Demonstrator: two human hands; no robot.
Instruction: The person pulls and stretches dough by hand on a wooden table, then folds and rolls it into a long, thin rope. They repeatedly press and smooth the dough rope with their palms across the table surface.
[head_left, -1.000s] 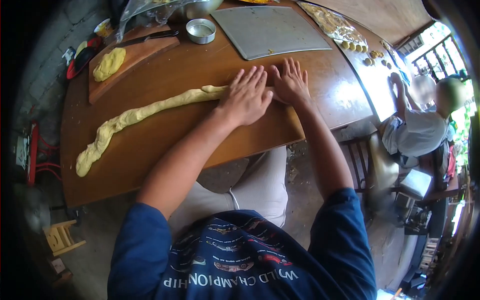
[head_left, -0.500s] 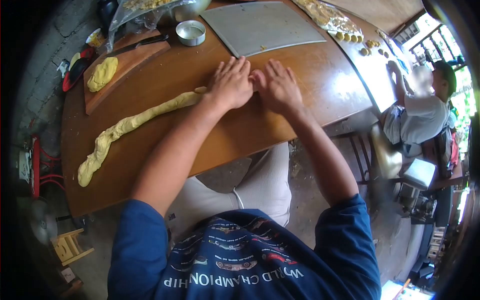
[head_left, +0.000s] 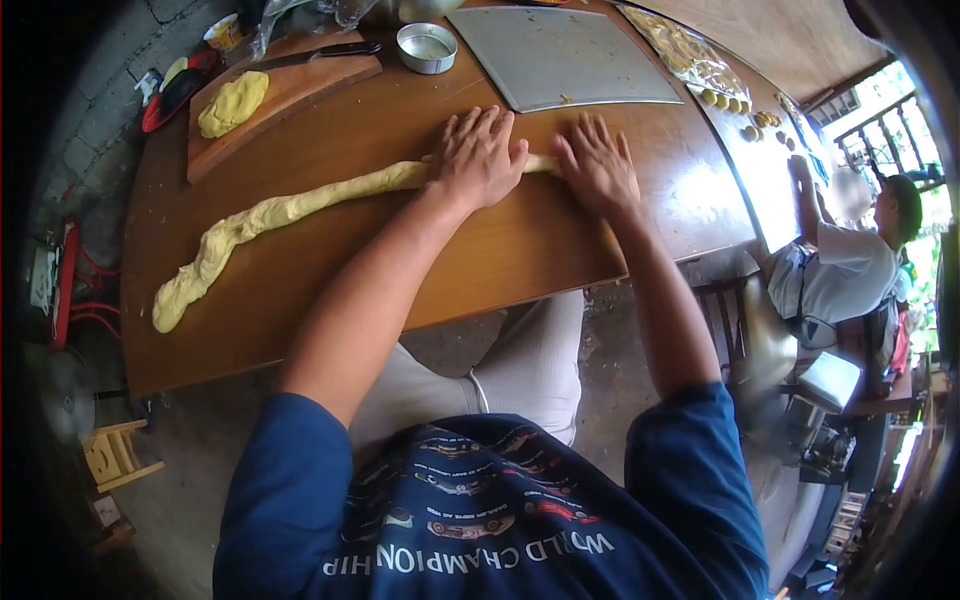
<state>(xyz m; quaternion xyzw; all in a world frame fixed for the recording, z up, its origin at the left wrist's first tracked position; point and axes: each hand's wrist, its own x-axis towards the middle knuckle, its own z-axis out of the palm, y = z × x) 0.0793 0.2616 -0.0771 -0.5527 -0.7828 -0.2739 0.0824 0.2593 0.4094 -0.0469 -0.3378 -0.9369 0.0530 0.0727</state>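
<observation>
Head view: My left hand (head_left: 475, 160) and right hand (head_left: 600, 175) lie over a long yellow dough rope (head_left: 368, 185), grip wide, its middle fairly even, its left end lumpy.

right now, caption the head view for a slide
Left hand and right hand flat over a dough rope on a table

Ok so half a second ago the left hand (head_left: 475, 160) and right hand (head_left: 600, 172) had their thumbs (head_left: 519, 156) bunched together. Now they've spread apart, and a bit of the dough rope (head_left: 541, 164) that was hidden shows between those thumbs.
</observation>
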